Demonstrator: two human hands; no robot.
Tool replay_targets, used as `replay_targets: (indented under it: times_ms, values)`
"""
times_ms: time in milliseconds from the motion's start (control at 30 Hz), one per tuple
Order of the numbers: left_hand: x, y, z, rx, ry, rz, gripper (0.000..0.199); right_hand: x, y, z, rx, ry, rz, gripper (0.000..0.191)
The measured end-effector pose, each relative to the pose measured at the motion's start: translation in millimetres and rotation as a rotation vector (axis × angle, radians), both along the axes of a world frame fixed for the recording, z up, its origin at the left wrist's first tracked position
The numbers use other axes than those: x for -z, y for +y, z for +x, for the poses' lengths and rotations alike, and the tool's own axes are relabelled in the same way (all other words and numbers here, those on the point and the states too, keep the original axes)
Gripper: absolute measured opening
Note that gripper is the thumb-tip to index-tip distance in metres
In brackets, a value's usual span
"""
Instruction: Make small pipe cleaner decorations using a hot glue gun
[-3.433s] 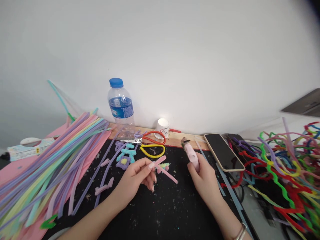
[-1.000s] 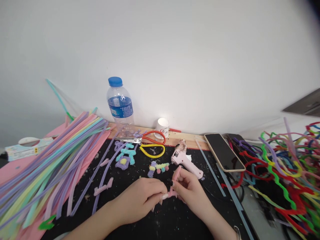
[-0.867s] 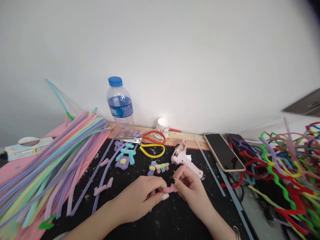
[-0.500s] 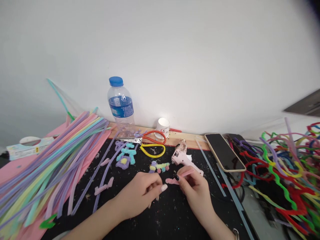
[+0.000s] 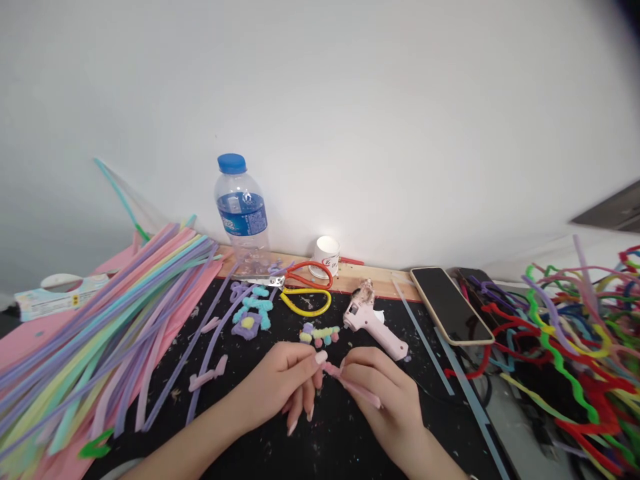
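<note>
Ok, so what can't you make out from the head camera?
Head view:
Whether the left hand grips the pink fuzzy stem: hidden by its thumb.
White paper cup: base partly hidden by orange scissors handle.
Clear plastic bottle: fine print on blue label too small.
Dark grey flat object: cut off by right edge.

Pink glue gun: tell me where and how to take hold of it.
Probably best by the handle, coming from the near right: the glue gun lies on the black mat with this slim grip slanting that way, while its brown-stained end points toward the wall.
</note>
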State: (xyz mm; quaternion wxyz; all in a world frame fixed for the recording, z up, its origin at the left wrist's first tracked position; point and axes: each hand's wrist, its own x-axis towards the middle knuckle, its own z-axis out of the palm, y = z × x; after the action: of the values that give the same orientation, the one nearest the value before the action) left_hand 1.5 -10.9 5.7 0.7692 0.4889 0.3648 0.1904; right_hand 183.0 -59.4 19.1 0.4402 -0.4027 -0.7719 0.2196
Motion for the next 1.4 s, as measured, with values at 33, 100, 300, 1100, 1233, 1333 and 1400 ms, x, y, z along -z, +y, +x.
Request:
replay_targets:
  times_ms: [33, 100, 300, 1100, 1233, 1333, 1400]
  values:
    - [-0.2, -0.2, 0.1, 0.003, 0.001, -0.001, 0.04, 1.1, -0.5, 0.7, -0.008, -0.026, 0.009, 0.021]
    - [-0.4, -0.6, 0.3, -0.001, -0.004, 0.008, 0.037, 3.5, -1.0, 2.3, -0.015, -0.067, 0.03, 0.024]
    - [0.5, 0.3, 0.3, -0.047, -0.03, 0.039, 0.031, 3.7, 1.4, 1.0, 0.021, -0.066, 0.068, 0.02]
    - [2.8, 2.9, -1.1, -0.129, -0.081, 0.034, 0.03, -2.6, 4.4, 1.4, 0.058, -0.094, 0.082, 0.026]
    - [-0.1, 3.6, -0.5, -0.14, -0.107, 0.007, 0.034, -3.8, 4.3, 1.8, 0.049, -0.111, 0.091, 0.026]
    - [-0.1, 3.7, -0.4, -0.136, -0.113, 0.001, 0.034, -3.8, 3.9, 2.3, 0.046, -0.129, 0.09, 0.027]
    - [1.0, 3.9, -0.5, -0.131, -0.109, 0.009, 0.031, -3.2, 4.0, 2.4, 0.049, -0.143, 0.093, 0.027]
